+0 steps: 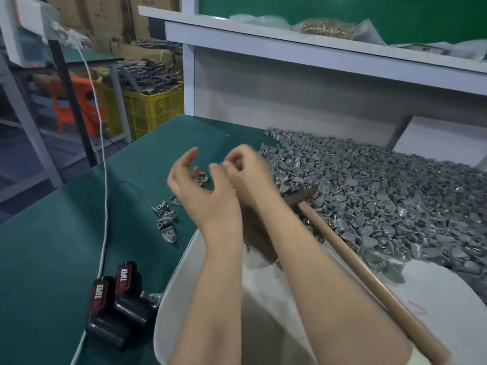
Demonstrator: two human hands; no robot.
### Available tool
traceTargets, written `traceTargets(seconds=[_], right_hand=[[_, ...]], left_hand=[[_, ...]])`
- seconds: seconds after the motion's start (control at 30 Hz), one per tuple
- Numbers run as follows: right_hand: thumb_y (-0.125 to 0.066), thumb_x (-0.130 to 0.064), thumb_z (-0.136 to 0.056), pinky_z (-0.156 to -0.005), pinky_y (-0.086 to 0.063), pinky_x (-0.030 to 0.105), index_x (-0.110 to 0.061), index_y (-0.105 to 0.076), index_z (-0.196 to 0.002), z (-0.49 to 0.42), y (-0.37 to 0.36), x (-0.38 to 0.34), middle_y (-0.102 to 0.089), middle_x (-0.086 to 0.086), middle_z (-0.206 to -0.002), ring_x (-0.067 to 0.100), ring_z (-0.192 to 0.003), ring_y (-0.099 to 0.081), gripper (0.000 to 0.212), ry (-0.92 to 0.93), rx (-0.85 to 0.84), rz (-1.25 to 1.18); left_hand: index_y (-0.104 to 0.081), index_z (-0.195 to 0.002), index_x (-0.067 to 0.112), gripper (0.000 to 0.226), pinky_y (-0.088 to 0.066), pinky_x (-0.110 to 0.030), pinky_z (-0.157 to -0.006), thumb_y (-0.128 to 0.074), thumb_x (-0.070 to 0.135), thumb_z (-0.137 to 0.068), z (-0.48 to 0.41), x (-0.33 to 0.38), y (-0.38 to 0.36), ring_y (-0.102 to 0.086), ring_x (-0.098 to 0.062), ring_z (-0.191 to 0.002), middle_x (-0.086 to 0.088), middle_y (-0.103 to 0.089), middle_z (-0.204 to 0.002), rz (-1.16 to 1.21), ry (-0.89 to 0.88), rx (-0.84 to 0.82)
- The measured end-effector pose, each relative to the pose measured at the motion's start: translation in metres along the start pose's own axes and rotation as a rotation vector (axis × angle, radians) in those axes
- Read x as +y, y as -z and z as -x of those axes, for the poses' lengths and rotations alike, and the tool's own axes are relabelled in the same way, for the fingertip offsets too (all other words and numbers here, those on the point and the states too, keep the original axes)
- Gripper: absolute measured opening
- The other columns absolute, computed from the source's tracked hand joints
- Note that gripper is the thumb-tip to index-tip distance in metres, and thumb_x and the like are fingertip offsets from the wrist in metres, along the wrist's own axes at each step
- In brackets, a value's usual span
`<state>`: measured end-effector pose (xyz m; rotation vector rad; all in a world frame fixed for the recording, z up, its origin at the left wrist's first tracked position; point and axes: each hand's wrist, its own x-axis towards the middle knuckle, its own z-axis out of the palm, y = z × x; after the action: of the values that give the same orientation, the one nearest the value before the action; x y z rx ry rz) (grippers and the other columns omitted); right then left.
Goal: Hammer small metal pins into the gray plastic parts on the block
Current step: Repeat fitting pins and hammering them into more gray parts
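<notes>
My left hand (195,185) is raised over the green table (66,233), cupped, with a gray plastic part (201,177) lying in its palm. Touching its fingertips, my right hand (247,172) has its fingers curled and the tips pinched together; blur hides whether a pin is between them. The hammer (342,248) lies untouched on the table to the right of my right forearm, with its metal head against the big pile of gray plastic parts (382,201). A brown block (254,233) shows partly between my forearms.
A few loose gray parts (166,222) lie left of my left wrist. Two black battery packs (116,299) and a white cable (105,206) sit at the front left. A white tub (171,299) is under my arms. A bag of brass pins (326,29) rests on the shelf.
</notes>
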<state>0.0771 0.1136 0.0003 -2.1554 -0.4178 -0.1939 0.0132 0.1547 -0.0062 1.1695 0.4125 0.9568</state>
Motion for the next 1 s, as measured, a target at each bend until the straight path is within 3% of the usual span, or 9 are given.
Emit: traceTargets(seconds=[0.1, 0.17, 0.27, 0.33, 0.47, 0.57, 0.63, 0.83, 1.0], right_hand=[[-0.057, -0.008, -0.091, -0.066, -0.054, 0.023, -0.006, -0.058, -0.094, 0.012, 0.042, 0.005, -0.068, 0.009, -0.086, 0.008, -0.064, -0.064, 0.004, -0.078, 0.11, -0.252], [-0.059, -0.008, -0.09, -0.058, -0.053, 0.015, -0.005, -0.06, -0.093, 0.027, 0.065, 0.012, -0.069, 0.006, -0.081, 0.003, -0.059, -0.064, 0.004, -0.1, 0.113, -0.291], [-0.062, -0.01, -0.089, -0.066, -0.058, 0.031, -0.009, -0.06, -0.088, 0.046, 0.076, 0.021, -0.071, 0.005, -0.076, 0.013, -0.067, -0.068, 0.003, -0.143, 0.111, -0.255], [-0.063, -0.009, -0.088, -0.071, -0.057, 0.043, -0.006, -0.059, -0.089, 0.051, 0.081, 0.026, -0.071, 0.007, -0.076, 0.018, -0.068, -0.068, 0.005, -0.192, 0.117, -0.286], [-0.063, -0.01, -0.088, -0.072, -0.055, 0.045, -0.005, -0.059, -0.087, 0.053, 0.081, 0.029, -0.07, 0.012, -0.075, 0.025, -0.07, -0.067, 0.006, -0.2, 0.119, -0.259], [-0.06, -0.019, -0.091, -0.067, -0.056, 0.032, -0.007, -0.065, -0.087, 0.047, 0.076, 0.027, -0.072, 0.005, -0.075, 0.014, -0.068, -0.068, 0.014, -0.156, 0.106, -0.257], [-0.058, -0.027, -0.092, -0.075, -0.054, 0.026, -0.013, -0.069, -0.089, 0.04, 0.067, 0.024, -0.072, -0.002, -0.083, 0.008, -0.076, -0.067, 0.018, -0.097, 0.101, -0.1], [-0.051, -0.025, -0.089, -0.09, -0.041, 0.036, -0.024, -0.067, -0.094, 0.013, -0.009, 0.004, -0.068, 0.005, -0.107, 0.027, -0.105, -0.059, 0.016, 0.146, -0.271, 0.606], [-0.038, -0.03, -0.097, -0.105, -0.021, 0.045, -0.022, -0.06, -0.113, 0.002, -0.043, 0.001, -0.061, 0.004, -0.123, 0.025, -0.121, -0.05, 0.028, 0.123, -0.44, 0.787]], left_hand=[[-0.055, -0.117, 0.032, 0.028, -0.042, -0.008, -0.08, -0.057, 0.021, -0.092, 0.003, -0.008, -0.005, -0.054, -0.002, -0.1, 0.007, -0.043, -0.123, -0.103, 0.068, -0.254], [-0.061, -0.114, 0.025, 0.023, -0.045, -0.011, -0.08, -0.059, 0.025, -0.091, 0.007, -0.011, -0.007, -0.057, 0.005, -0.092, 0.011, -0.058, -0.109, -0.189, 0.047, -0.433], [-0.066, -0.091, 0.021, 0.007, -0.048, -0.021, -0.08, -0.06, 0.022, -0.091, 0.015, -0.012, -0.01, -0.062, -0.002, -0.083, 0.014, -0.066, -0.084, -0.263, -0.009, -0.54], [-0.067, -0.091, 0.018, 0.01, -0.047, -0.023, -0.08, -0.058, 0.02, -0.092, 0.018, -0.014, -0.013, -0.063, -0.009, -0.083, 0.011, -0.066, -0.082, -0.338, -0.05, -0.569], [-0.066, -0.094, 0.014, 0.01, -0.047, -0.021, -0.078, -0.06, 0.021, -0.09, 0.019, -0.018, -0.015, -0.063, -0.01, -0.083, 0.006, -0.067, -0.084, -0.389, -0.04, -0.594], [-0.064, -0.09, 0.015, 0.003, -0.046, -0.017, -0.075, -0.064, 0.018, -0.088, 0.016, -0.017, -0.013, -0.062, -0.007, -0.079, 0.009, -0.065, -0.082, -0.318, -0.022, -0.496], [-0.062, -0.085, 0.019, 0.004, -0.045, -0.016, -0.074, -0.064, 0.018, -0.089, 0.01, -0.013, -0.01, -0.06, -0.002, -0.077, 0.01, -0.064, -0.082, -0.176, -0.001, -0.314], [-0.058, -0.083, 0.024, 0.01, -0.048, -0.027, -0.078, -0.061, 0.018, -0.091, -0.007, -0.004, 0.002, -0.06, -0.009, -0.085, 0.001, -0.064, -0.09, 0.208, 0.024, 0.079], [-0.057, -0.086, 0.023, 0.008, -0.047, -0.028, -0.075, -0.059, 0.02, -0.092, -0.012, -0.005, 0.006, -0.058, -0.014, -0.086, -0.004, -0.062, -0.093, 0.259, 0.101, 0.166]])
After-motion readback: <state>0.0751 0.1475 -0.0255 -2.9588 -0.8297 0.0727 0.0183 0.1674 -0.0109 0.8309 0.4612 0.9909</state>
